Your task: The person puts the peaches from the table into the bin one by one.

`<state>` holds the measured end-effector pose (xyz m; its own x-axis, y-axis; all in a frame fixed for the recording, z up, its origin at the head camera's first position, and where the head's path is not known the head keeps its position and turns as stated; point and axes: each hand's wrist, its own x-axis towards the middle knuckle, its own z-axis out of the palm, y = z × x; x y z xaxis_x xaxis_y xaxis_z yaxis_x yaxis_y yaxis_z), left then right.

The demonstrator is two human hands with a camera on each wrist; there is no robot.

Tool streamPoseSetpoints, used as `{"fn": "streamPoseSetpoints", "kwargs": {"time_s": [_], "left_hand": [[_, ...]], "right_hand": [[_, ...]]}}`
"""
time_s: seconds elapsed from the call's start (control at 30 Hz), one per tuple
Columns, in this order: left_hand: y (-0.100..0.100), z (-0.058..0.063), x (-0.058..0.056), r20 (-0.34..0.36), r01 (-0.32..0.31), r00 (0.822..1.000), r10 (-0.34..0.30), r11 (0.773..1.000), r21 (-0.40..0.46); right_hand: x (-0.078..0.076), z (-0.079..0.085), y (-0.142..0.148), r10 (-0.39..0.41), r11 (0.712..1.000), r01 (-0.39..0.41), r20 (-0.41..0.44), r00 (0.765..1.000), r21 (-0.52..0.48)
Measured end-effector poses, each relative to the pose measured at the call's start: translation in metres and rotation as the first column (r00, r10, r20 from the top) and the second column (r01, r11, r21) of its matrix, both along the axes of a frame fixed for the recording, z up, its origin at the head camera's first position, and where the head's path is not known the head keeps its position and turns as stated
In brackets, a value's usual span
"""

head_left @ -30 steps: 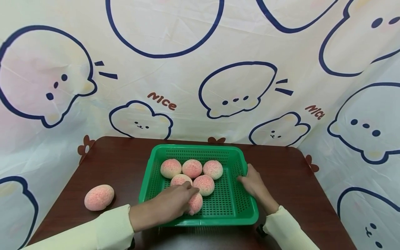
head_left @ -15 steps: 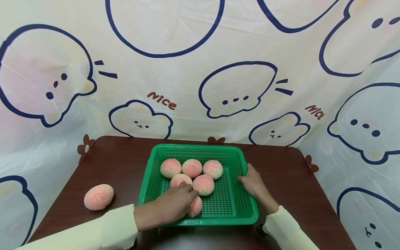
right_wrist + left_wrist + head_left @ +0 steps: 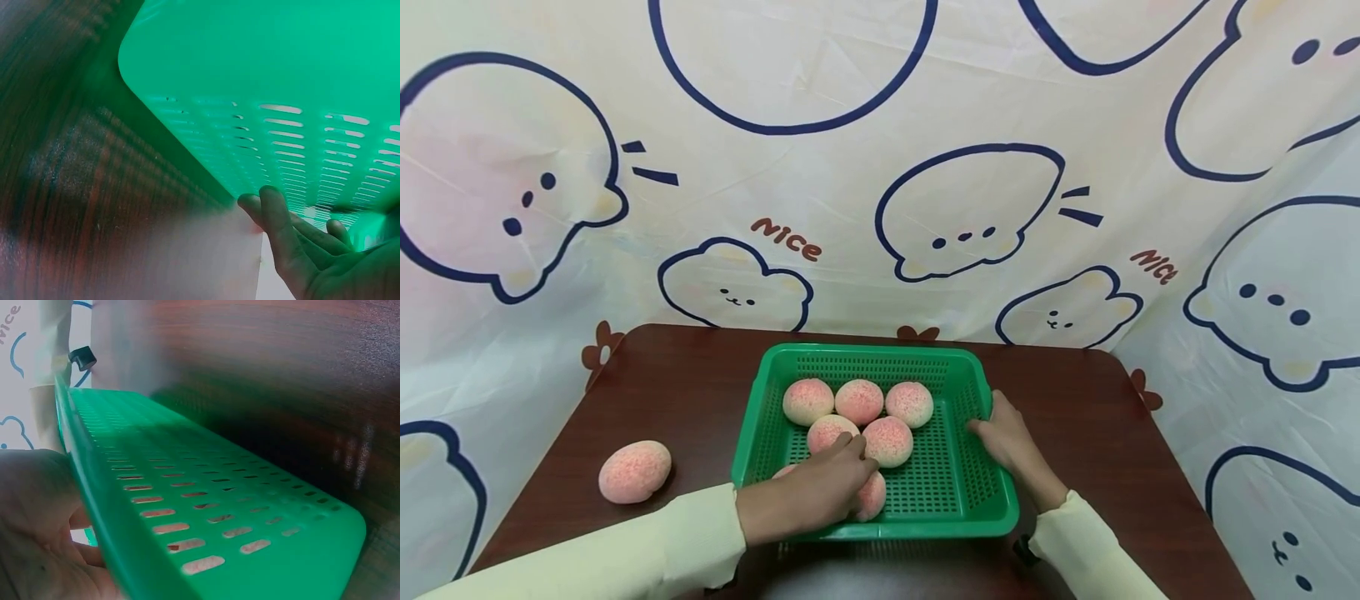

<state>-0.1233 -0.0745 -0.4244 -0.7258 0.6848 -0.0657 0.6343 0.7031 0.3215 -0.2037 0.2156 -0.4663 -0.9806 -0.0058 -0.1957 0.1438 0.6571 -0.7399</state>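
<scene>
A green plastic basket (image 3: 880, 530) stands on the table, holding several pink-speckled peaches, among them a back-row peach (image 3: 860, 402). My left hand (image 3: 812, 490) reaches over the front wall, its fingers curled over a peach (image 3: 872, 497) near the front; the palm side is hidden in the head view. Left of it, another peach (image 3: 784, 471) peeks out behind the hand. My right hand (image 3: 1006, 435) grips the basket's right rim, thumb inside; its fingers (image 3: 278, 222) lie along the outer wall in the right wrist view.
One more peach (image 3: 636, 472) lies outside the basket, on the left of the dark brown table (image 3: 700, 392). A cloth with cartoon outlines (image 3: 842, 183) hangs behind and along the sides.
My left hand has shifted a little to the right over the front peach, uncovering part of a peach on its left. My right hand stays on the rim.
</scene>
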Motion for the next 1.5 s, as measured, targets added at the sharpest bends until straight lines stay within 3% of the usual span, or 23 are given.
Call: {"fn": "streamPoseSetpoints", "kwargs": {"time_s": [0.27,0.73,0.97,1.27,1.5], "left_hand": [[0.006,-0.003,-0.001,-0.061,0.005,0.998,-0.006,1.0,-0.018],[0.012,-0.007,-0.003,-0.059,0.01,0.998,-0.013,0.999,-0.048],[0.012,-0.006,-0.003,-0.08,-0.018,0.997,0.011,0.996,-0.083],[0.01,-0.002,-0.003,0.017,-0.039,0.999,0.038,0.999,0.035],[0.009,-0.003,-0.004,0.039,-0.032,0.999,0.031,0.999,0.043]], "right_hand": [[0.0,0.001,-0.001,-0.003,1.0,0.003,0.006,1.0,-0.002],[0.002,0.0,0.001,0.008,1.0,-0.008,0.002,1.0,0.001],[0.001,0.0,0.001,0.006,1.0,-0.006,-0.003,1.0,-0.007],[0.002,0.001,0.0,0.003,1.0,-0.003,-0.003,1.0,-0.018],[0.002,0.0,0.0,-0.005,1.0,0.005,-0.006,1.0,-0.026]]}}
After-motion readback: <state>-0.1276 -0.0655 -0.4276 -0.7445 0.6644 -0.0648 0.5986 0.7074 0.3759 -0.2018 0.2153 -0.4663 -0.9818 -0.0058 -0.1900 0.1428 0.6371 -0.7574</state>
